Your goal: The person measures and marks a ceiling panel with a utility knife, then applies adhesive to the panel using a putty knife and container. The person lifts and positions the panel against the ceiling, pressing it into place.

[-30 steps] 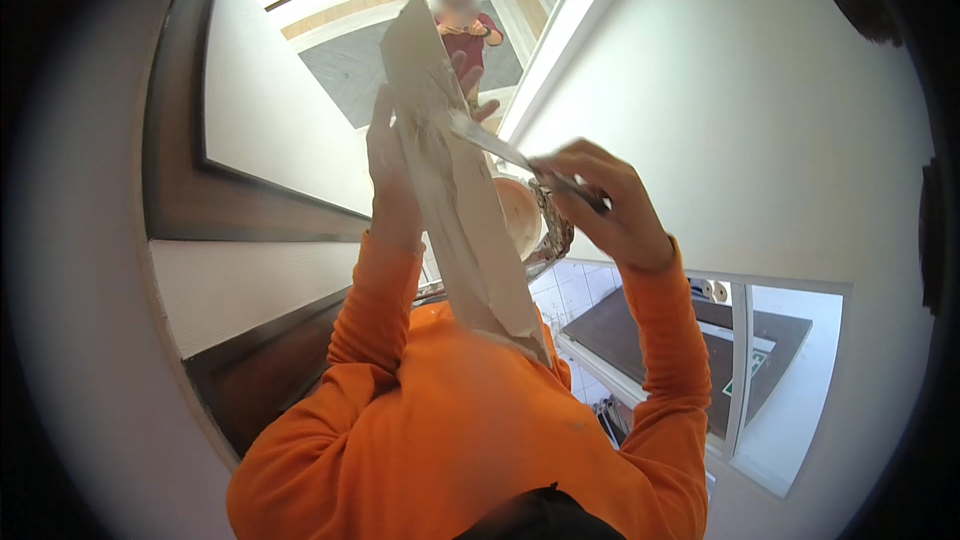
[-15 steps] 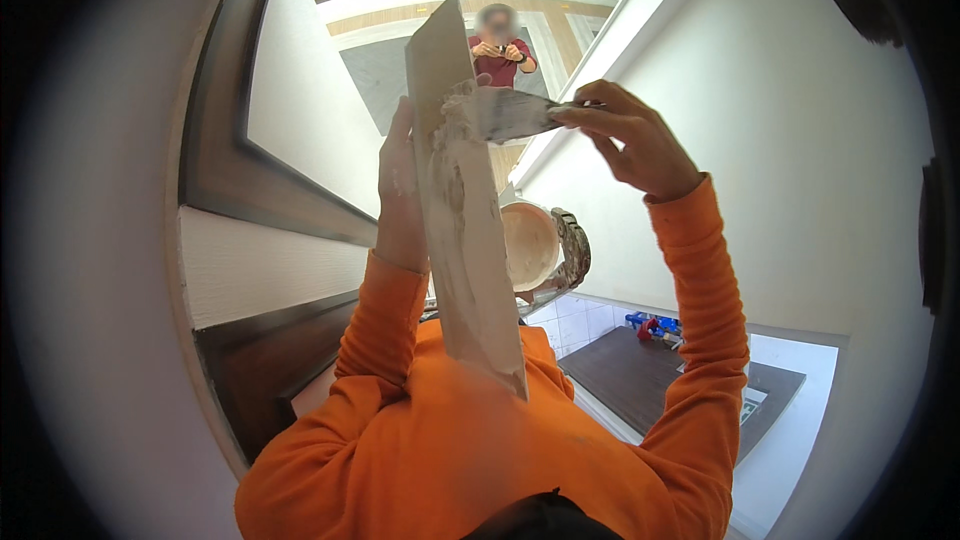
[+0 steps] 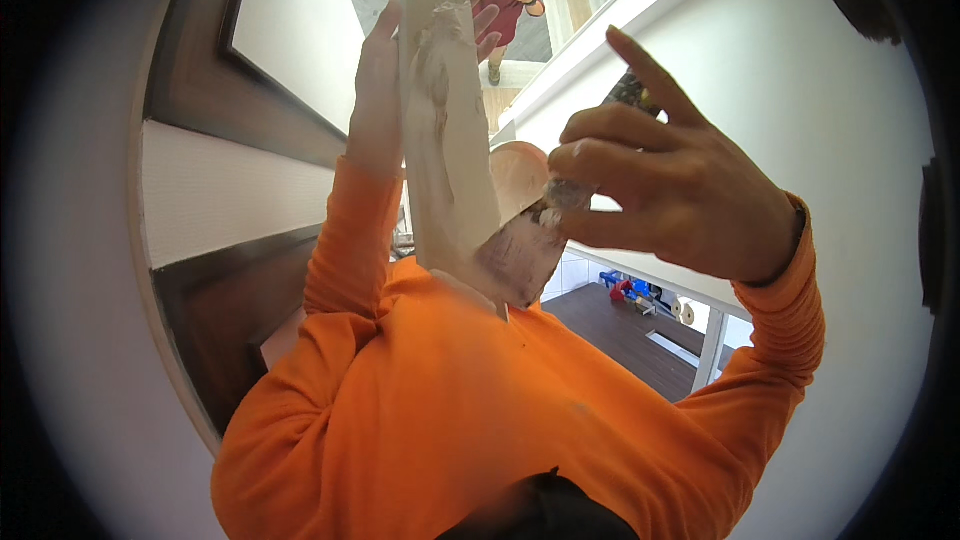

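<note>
My left hand (image 3: pixel 377 90) grips a long pale board (image 3: pixel 455 155) from behind, with fingertips showing past its right edge. The board stands lengthwise in front of my chest, its face smeared with whitish putty or plaster. In my right hand (image 3: pixel 690 175) is a putty knife (image 3: pixel 522 258), held by its handle with one finger stretched out. Its putty-coated blade lies against the lower right part of the board. Just behind the board and the knife sits a round bucket (image 3: pixel 521 172), pinkish inside and partly hidden.
A person in a maroon shirt (image 3: pixel 510 20) stands on the floor far ahead. White wall (image 3: pixel 840 190) rises on my right, and a dark-framed panel (image 3: pixel 200 130) is close on my left. At lower right, a dark tabletop (image 3: pixel 630 330) carries blue and red items (image 3: pixel 628 290).
My right hand has brought the putty knife from the upper part of the board down to its lower end, turning the blade downward. The board has shifted slightly up and left.
</note>
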### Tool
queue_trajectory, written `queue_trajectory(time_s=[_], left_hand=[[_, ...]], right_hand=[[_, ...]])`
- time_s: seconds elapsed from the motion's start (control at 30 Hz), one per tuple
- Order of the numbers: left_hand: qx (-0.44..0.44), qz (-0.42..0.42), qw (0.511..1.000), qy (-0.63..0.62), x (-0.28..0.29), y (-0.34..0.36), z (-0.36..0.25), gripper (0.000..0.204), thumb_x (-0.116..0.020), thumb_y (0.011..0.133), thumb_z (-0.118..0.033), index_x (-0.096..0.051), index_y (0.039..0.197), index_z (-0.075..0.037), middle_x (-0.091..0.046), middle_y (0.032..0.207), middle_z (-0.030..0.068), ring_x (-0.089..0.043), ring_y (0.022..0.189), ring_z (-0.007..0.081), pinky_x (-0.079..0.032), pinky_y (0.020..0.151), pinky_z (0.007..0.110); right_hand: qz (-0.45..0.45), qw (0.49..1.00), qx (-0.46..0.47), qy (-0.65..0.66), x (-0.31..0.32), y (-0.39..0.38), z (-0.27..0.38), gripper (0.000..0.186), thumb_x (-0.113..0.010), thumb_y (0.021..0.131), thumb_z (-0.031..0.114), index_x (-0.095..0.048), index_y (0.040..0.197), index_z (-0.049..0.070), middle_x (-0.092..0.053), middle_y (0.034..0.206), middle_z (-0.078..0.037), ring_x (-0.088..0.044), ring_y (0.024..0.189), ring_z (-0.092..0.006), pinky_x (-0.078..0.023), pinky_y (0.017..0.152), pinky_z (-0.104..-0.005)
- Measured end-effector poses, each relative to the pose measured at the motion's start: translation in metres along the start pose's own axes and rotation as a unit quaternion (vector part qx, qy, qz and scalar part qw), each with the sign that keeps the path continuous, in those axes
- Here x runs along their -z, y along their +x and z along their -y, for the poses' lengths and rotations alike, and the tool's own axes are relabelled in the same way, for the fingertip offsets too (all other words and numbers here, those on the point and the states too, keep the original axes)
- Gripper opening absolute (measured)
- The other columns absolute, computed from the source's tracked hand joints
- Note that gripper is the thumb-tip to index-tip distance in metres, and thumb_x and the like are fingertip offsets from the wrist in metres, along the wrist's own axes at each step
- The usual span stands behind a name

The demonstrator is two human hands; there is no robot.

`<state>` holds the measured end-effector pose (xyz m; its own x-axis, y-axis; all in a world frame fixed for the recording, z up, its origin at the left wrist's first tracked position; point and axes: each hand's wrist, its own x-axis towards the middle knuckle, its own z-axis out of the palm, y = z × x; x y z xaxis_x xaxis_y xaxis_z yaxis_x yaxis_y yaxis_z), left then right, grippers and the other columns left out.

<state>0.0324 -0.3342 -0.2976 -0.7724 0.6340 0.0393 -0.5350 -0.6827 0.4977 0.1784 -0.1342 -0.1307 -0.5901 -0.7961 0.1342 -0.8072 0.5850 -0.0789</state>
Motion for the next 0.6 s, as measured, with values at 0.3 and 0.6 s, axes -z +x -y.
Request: queue_trajectory(time_s=[0.3, 0.6], left_hand=[[-0.067, 0.010, 0.985, 0.162, 0.019, -0.003, 0.013, 0.057, -0.036, 0.116, -0.039, -0.044, 0.154, 0.003, -0.057, 0.148, 0.0218, -0.062, 0.133, 0.0269, -0.054, 0.113, 0.039], [-0.102, 0.015, 0.966, 0.237, -0.026, -0.008, 0.005, 0.055, -0.032, 0.117, -0.039, -0.046, 0.154, -0.002, -0.063, 0.142, 0.0140, -0.068, 0.122, 0.0199, -0.061, 0.104, 0.034]], right_hand=[[0.015, 0.997, 0.072, -0.012, -0.013, 0.022, -0.009, 0.010, -0.074, 0.077, 0.015, -0.074, 0.086, 0.018, -0.067, 0.103, 0.002, -0.067, 0.110, -0.0167, -0.026, 0.129, -0.0682], [0.005, 0.998, 0.052, -0.046, -0.017, 0.036, -0.048, 0.024, -0.078, 0.070, 0.002, -0.076, 0.089, 0.017, -0.067, 0.109, 0.001, -0.064, 0.119, -0.0197, -0.029, 0.131, -0.0596]])
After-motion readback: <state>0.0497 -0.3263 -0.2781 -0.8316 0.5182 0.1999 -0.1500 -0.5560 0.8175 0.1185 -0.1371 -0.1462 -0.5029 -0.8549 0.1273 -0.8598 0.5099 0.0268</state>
